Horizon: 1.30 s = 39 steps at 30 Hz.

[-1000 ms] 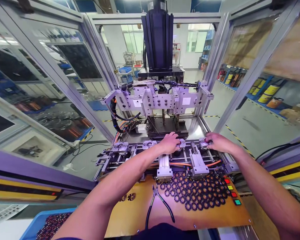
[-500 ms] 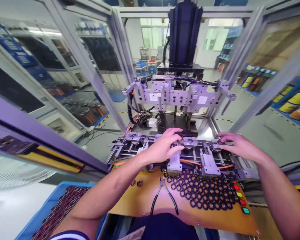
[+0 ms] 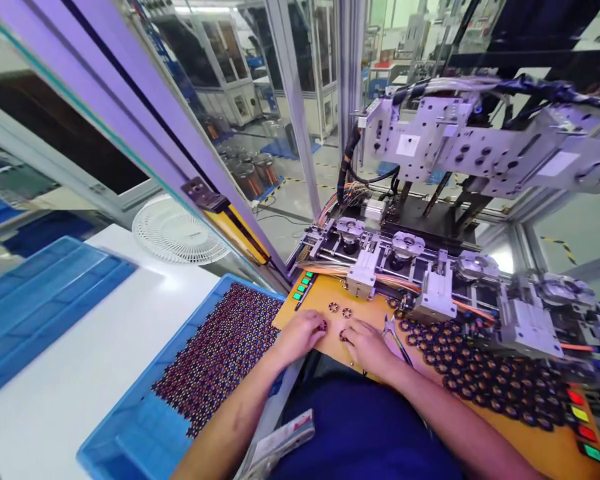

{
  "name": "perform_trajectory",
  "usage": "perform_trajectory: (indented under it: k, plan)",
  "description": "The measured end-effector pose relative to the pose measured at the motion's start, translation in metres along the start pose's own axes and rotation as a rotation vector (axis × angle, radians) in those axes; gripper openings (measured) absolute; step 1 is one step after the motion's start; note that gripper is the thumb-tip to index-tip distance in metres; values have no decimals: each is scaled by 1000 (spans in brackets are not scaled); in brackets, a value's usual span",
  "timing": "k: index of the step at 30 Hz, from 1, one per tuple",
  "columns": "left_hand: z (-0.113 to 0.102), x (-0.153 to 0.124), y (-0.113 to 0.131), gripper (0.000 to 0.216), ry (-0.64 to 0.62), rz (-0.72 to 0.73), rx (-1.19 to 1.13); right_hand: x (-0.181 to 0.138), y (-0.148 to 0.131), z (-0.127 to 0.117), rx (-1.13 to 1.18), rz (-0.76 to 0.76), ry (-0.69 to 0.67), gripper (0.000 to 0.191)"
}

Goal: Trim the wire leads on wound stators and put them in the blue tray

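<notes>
My left hand [image 3: 300,335] is at the left end of the orange bench panel [image 3: 325,300], its fingers pinched on a small dark ring core [image 3: 323,325]. Close beside it, my right hand [image 3: 369,345] has its fingertips closed on another ring core [image 3: 343,335], low over the panel. Just beyond the hands lie two loose ring cores, one [image 3: 333,307] left of the other [image 3: 347,313]. A pair of cutting pliers [image 3: 391,328] rests to the right of my right hand, its handles partly hidden by the arm.
A blue tray [image 3: 145,427] with rows of ring cores stands at left, near an empty-looking blue tray [image 3: 45,307] and a white fan [image 3: 177,230]. Many dark rings [image 3: 485,373] cover the panel's right. Behind runs a machine with clamping fixtures [image 3: 407,245] and coloured buttons [image 3: 303,285].
Both hands have come away from the machine's fixtures to the panel's left end, and now each pinches a ring core. The view has swung left, bringing more of the tray into sight.
</notes>
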<state>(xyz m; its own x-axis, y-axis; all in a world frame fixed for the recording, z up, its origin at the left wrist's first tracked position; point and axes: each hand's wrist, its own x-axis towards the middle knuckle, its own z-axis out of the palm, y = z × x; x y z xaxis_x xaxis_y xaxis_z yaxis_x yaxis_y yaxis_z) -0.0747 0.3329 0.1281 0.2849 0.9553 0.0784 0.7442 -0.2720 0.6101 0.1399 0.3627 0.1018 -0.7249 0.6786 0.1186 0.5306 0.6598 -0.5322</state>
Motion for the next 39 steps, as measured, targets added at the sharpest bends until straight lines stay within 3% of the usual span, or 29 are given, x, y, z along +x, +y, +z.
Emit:
perform_trajectory:
  k: [3,6,11,18,24,30,35,39]
  plan:
    - [16,-1,-3,11,75,-15,11,0,-5,6,-32,8,69,19]
    - [23,-4,-5,19,155,-18,34,-26,-3,-9,-48,25,167,20]
    - [36,6,-4,63,140,71,58,-89,17,-44,-110,145,364,21]
    - [61,32,-5,43,86,147,99,-147,38,-67,-236,294,519,15]
    - [60,22,-13,27,148,125,143,-137,46,-43,-252,291,524,20]
    - [47,-1,-4,54,271,102,135,-111,55,-32,-228,277,473,25]
    - [23,-19,27,52,347,89,36,-101,47,-43,-125,215,499,25]
    - [-1,-10,73,45,240,152,-111,-88,4,-62,73,90,526,16]
